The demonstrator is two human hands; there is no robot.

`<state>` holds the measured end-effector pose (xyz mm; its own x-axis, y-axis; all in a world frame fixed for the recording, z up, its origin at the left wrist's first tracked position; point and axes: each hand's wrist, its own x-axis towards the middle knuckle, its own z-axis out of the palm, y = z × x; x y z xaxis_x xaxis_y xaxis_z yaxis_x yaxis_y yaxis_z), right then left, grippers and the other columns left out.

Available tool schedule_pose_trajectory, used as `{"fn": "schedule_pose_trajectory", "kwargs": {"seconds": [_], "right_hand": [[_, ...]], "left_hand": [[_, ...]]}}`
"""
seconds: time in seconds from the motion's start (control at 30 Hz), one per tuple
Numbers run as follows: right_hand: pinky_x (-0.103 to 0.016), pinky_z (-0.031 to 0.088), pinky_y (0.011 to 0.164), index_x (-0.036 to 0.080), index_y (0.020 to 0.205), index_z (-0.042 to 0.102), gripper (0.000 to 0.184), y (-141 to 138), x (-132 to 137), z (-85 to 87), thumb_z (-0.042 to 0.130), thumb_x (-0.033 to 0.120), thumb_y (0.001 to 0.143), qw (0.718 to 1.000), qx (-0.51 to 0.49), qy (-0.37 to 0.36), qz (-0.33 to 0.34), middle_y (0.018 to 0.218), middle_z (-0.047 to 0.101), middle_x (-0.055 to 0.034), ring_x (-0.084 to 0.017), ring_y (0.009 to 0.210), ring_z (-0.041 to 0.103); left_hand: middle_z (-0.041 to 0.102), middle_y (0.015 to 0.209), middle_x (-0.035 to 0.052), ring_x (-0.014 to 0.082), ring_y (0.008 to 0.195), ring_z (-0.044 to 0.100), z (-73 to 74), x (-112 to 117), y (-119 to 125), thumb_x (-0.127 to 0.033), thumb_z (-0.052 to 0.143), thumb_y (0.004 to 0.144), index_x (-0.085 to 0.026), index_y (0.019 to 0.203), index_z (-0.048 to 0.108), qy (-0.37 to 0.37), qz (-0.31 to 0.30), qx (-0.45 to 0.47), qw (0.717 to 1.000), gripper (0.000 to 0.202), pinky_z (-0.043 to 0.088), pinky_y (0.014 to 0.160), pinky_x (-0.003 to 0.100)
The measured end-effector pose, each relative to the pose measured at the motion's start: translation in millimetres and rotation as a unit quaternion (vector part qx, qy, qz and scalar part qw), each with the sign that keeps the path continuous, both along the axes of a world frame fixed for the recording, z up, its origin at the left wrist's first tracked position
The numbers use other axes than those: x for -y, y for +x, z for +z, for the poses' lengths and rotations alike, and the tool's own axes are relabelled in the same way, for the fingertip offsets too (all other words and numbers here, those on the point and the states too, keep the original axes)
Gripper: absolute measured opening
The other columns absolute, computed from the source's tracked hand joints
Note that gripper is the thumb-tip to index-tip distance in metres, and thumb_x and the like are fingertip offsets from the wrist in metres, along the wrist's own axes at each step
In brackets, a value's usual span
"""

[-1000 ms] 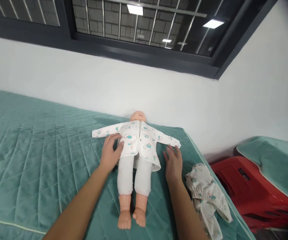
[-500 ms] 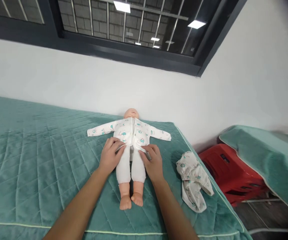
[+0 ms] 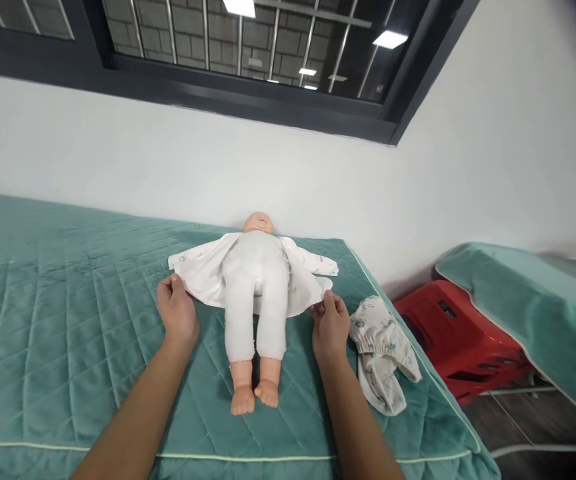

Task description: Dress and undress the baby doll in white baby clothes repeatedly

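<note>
A baby doll with a white cloth body lies on its back, head toward the wall and bare feet toward me. Its arms are inside the sleeves of a white printed baby jacket, whose two front halves are spread wide and show their plain inner side. My left hand pinches the lower corner of one front panel, out to the left of the doll. On the other side, my right hand has the opposite panel's corner between thumb and fingers.
A pair of printed baby trousers lies crumpled at the right on the green quilted bedcover. Beyond the bed's edge are a red plastic stool and another green cover. A barred window is in the white wall behind.
The jacket's front halves, closed over the doll's chest before, are now pulled apart to both sides. My hands moved outward with the panels, baring the white torso.
</note>
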<state>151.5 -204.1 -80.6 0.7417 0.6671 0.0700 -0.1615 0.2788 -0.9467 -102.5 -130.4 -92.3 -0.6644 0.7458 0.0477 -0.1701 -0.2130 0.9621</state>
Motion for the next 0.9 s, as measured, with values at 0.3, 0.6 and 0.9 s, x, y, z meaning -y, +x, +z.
{"fn": "schedule_pose_trajectory", "kwargs": {"seconds": [0.3,0.6,0.9], "right_hand": [[-0.044,0.05,0.091,0.022,0.121,0.054,0.033,3.4,88.2,7.8,0.054,0.029,0.089,0.868,0.482,-0.078,0.095,0.119,0.063,-0.0109,-0.025,0.108,0.06],[-0.035,0.044,0.069,0.019,0.113,0.062,0.027,123.1,122.2,64.9,0.048,0.019,0.089,0.508,0.778,-0.356,0.097,0.11,0.064,-0.015,-0.028,0.093,0.062],[-0.029,0.048,0.058,0.022,0.111,0.062,0.036,9.1,112.3,136.3,0.063,0.038,0.08,0.897,0.278,-0.197,0.283,0.087,0.069,-0.0039,-0.02,0.072,0.064]], "left_hand": [[0.053,0.07,-0.0035,0.0124,0.065,0.053,6.4,45.9,-13.1,-0.042,0.053,0.09,-0.021,0.092,0.05,0.017,-0.095,-0.094,0.991,0.021,0.047,0.066,0.027],[0.061,0.08,0.0005,0.0149,0.077,0.057,24.6,100.2,-14.6,-0.038,0.051,0.092,-0.021,0.089,0.057,0.032,-0.228,-0.207,0.951,0.019,0.046,0.074,0.029],[0.063,0.119,0.0069,0.0197,0.101,0.062,104.1,196.3,27.7,-0.042,0.059,0.089,-0.025,0.116,0.059,0.133,-0.524,-0.23,0.809,0.032,0.051,0.088,0.033]]}}
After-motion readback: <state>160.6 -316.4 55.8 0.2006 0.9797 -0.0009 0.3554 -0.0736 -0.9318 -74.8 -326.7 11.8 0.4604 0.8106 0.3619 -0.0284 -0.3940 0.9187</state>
